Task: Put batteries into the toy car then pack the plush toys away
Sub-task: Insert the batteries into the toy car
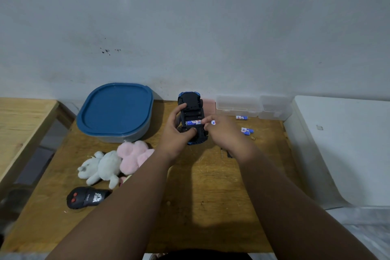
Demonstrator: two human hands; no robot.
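Note:
A blue toy car [191,106] lies upside down at the back of the wooden table [211,207], its black underside and battery bay facing up. My left hand [176,135] grips the car by its left side. One battery [193,122] lies across the bay. My right hand [221,131] pinches another battery [213,122] right at the bay's right edge. Three loose batteries [246,131] lie to the right on the table. A white plush toy [99,168] and a pink plush toy [135,154] lie together at the left.
A grey container with a blue lid [115,110] stands at the back left. Clear plastic boxes [253,105] sit against the wall at the back right. A black remote control [86,197] lies near the front left. A small screwdriver [222,152] is under my right wrist.

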